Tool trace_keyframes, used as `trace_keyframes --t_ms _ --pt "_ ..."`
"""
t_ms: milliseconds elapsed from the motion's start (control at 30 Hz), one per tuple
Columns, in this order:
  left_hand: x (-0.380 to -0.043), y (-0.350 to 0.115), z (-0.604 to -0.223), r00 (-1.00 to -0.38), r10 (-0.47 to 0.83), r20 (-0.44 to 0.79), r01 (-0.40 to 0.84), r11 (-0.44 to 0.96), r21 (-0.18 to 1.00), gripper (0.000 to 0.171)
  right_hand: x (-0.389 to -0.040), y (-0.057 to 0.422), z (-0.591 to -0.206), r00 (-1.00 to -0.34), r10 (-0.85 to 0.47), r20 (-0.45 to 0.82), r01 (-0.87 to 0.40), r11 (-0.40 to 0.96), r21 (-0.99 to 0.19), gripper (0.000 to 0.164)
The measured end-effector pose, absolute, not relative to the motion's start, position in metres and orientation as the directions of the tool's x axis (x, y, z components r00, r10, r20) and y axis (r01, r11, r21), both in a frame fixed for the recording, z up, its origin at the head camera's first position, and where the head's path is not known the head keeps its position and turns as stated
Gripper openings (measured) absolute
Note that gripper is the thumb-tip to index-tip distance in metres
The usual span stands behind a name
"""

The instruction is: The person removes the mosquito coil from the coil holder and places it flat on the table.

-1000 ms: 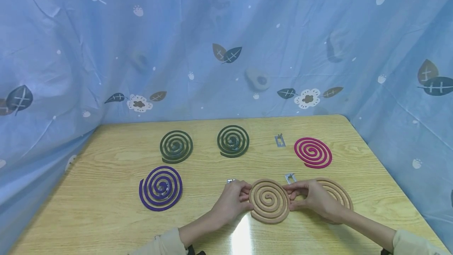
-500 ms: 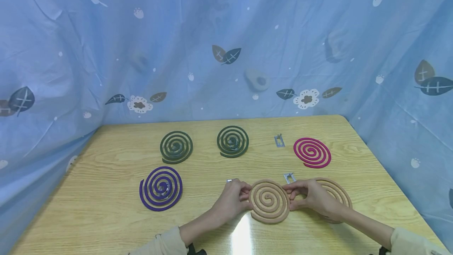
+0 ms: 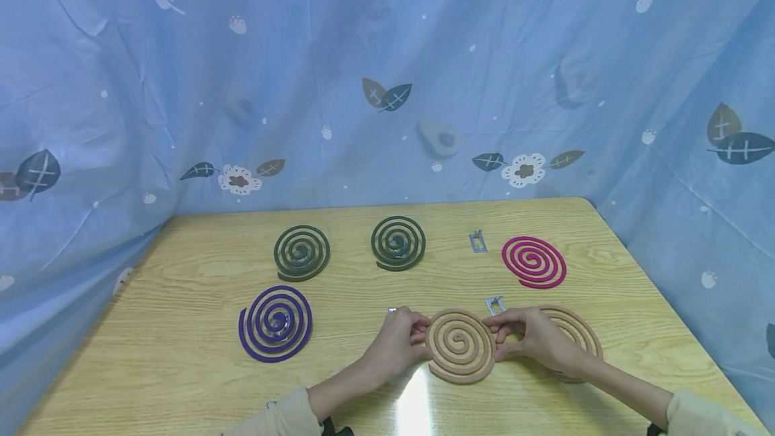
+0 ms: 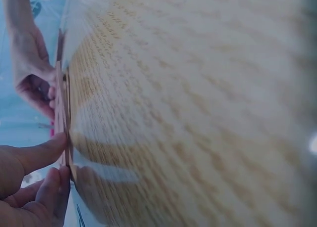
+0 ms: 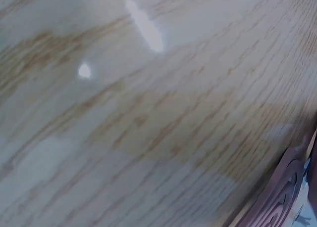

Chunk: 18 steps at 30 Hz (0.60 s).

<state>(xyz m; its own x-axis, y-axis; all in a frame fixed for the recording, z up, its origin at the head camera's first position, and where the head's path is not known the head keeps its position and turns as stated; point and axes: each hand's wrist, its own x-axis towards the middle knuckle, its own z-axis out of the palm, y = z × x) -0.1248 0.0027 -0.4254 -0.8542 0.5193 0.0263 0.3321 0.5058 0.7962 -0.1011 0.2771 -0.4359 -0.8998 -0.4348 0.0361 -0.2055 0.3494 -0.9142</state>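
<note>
A tan mosquito coil (image 3: 458, 338) is held flat between the two hands at the front of the table. My left hand (image 3: 390, 345) pinches its left edge, and my right hand (image 3: 535, 342) pinches the right edge. In the left wrist view, the coil (image 4: 61, 108) appears edge-on close over the wood, with left thumb and fingers at its near rim. Partly hidden under the right hand and forearm lies a second tan coil (image 3: 586, 335). A small metal coil stand (image 3: 496, 305) sits just behind the right fingertips; another stand (image 3: 392, 309) peeks out behind the left hand.
Farther left lies a purple coil (image 3: 275, 320) over a metal stand. Two dark green coils (image 3: 301, 251) rest along the back, also over stands. A magenta coil (image 3: 533, 260) is at the back right, beside a bare metal stand (image 3: 477, 241). A blue patterned curtain (image 3: 339, 120) surrounds the table.
</note>
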Motion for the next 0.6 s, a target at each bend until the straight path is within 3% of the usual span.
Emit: trace_keyframes --t_ms 600 --pt "-0.1241 0.0082 -0.4211 -0.84 0.541 0.049 0.37 0.505 0.78 0.036 -0.1021 0.2755 -0.4334 -0.912 -0.409 0.038 -0.235 0.443 -0.865 0.046"
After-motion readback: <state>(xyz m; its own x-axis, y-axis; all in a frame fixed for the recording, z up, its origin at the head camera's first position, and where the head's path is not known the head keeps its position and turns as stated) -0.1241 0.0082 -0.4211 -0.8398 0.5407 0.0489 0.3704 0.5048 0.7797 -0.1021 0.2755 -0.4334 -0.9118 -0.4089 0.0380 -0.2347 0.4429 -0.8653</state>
